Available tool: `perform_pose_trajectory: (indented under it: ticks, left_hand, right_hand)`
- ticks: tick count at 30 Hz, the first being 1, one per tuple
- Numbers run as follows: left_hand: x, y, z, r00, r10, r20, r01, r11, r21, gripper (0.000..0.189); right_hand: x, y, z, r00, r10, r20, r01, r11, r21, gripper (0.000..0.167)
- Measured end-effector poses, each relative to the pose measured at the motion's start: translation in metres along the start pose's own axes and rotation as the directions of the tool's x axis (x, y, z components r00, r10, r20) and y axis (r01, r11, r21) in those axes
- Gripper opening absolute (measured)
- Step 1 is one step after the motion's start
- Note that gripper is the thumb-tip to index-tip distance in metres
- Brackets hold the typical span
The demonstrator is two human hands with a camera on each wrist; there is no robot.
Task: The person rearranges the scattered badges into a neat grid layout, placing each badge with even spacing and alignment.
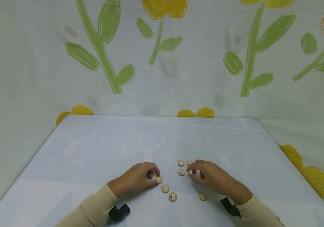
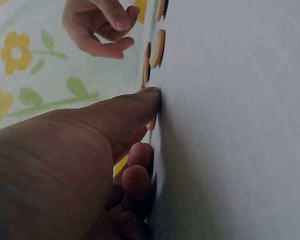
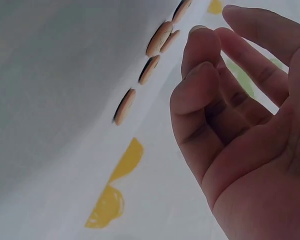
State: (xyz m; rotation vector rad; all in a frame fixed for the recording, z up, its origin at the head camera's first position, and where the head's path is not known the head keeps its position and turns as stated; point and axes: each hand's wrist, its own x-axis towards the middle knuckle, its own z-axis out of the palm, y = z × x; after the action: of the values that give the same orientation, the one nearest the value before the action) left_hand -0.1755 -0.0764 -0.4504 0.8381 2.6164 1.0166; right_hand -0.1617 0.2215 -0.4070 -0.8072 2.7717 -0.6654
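My left hand (image 1: 137, 178) pinches a round wooden button (image 1: 158, 179) between thumb and forefinger, down at the tabletop. In the left wrist view the thumb of this hand (image 2: 55, 150) hides most of that button. Two more buttons, a middle one (image 1: 165, 189) and a nearer one (image 1: 173, 197), lie in a slanting line beside it. My right hand (image 1: 214, 176) hovers over a cluster of buttons, its fingers loosely bent and holding nothing. Below them one button (image 1: 191, 172) is partly covered, as is another button (image 1: 189, 163) behind it.
Left of the right fingertips lie a far button (image 1: 181, 163) and a near button (image 1: 181, 172). A single button (image 1: 203, 196) lies below the right hand. The pale table (image 1: 108, 138) meets a flower-patterned cloth (image 1: 196, 63) at its back and sides.
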Motion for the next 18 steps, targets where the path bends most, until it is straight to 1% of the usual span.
perform_pose_trajectory:
  ticks: [4,10,12,18]
  left_hand:
    - [-0.001,0.000,-0.001,1.000,-0.006,0.006,0.006,1.000,-0.002,0.017]
    - [0.001,0.002,-0.002,1.000,0.003,0.005,-0.003,1.000,0.014,0.017]
    - [0.002,0.003,-0.002,1.000,0.006,-0.001,-0.006,1.000,0.020,0.017]
    - [0.000,0.001,-0.001,1.000,-0.008,-0.004,0.008,1.000,0.013,0.017]
  right_hand:
    - [-0.002,-0.010,0.000,1.000,-0.005,0.030,0.005,1.000,0.012,0.023]
    - [-0.006,-0.024,0.001,0.999,-0.023,0.039,0.023,1.000,0.009,0.027]
    - [-0.006,-0.027,0.002,0.998,-0.039,0.043,0.039,0.999,0.005,0.027]
    - [-0.008,-0.034,0.008,0.992,-0.119,0.046,0.119,0.993,-0.002,0.025]
